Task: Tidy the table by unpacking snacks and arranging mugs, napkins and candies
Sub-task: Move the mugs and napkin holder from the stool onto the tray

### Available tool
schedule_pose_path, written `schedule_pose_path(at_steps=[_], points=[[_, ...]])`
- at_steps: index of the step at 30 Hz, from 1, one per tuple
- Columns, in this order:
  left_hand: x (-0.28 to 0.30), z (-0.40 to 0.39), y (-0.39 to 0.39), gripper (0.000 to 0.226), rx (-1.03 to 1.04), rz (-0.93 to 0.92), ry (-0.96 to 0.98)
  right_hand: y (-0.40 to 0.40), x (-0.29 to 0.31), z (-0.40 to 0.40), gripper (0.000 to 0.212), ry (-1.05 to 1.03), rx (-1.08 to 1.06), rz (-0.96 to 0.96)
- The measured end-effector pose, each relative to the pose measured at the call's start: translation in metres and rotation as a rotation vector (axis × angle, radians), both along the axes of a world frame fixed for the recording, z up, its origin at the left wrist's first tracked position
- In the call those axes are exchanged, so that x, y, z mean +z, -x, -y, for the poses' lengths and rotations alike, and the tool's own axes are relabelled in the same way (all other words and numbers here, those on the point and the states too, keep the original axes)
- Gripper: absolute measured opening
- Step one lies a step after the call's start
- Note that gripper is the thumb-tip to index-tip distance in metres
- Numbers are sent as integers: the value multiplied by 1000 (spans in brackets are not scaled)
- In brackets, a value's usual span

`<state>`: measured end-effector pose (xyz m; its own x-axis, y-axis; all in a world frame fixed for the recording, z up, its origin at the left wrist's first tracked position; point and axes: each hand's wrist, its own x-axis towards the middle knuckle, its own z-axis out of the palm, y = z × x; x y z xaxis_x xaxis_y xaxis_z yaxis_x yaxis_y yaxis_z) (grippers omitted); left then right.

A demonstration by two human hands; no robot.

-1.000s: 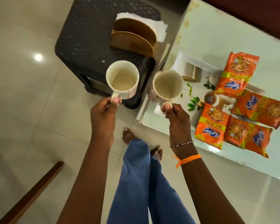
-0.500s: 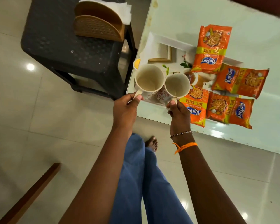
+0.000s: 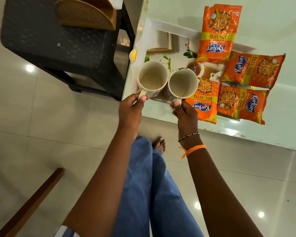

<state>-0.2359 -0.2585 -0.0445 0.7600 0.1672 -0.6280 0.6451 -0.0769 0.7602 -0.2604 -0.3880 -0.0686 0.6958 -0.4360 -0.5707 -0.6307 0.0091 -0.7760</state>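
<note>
Head view: closest are two legs in blue jeans (image 3: pixel 149 194) and a bare foot on the tiled floor (image 3: pixel 32 117). Above them the left hand (image 3: pixel 129 112) has its fingers (image 3: pixel 142 98) pinching the handle of the left mug (image 3: pixel 152 78). The right hand (image 3: pixel 186 115) has its fingers (image 3: pixel 175 104) pinching the handle of the right mug (image 3: pixel 183 82). Both mugs look empty. They sit side by side, rims touching or almost, at the near corner of the glass desk (image 3: pixel 280 23).

Next to the right mug lie four orange Kurkure snack packs (image 3: pixel 246 71). Farther off, a black stool (image 3: pixel 58 40) holds a wooden napkin holder (image 3: pixel 87 16).

The mugs could knock together and chip. They are near the edge, so a slip could drop one on the hard floor.
</note>
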Motion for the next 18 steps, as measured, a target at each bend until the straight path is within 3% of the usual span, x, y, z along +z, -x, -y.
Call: schedule_pose_path(at_steps=[6, 12, 18], points=[[-10, 1, 4, 11, -24, -46, -48, -2, 2, 7, 21, 117, 114, -58], [0, 2, -2, 12, 64, -91, -60, -12, 26, 18, 19, 225, 62, -64], [12, -16, -28, 16, 182, -62, -45, -45, 49, 5, 16, 293, 286, 66]])
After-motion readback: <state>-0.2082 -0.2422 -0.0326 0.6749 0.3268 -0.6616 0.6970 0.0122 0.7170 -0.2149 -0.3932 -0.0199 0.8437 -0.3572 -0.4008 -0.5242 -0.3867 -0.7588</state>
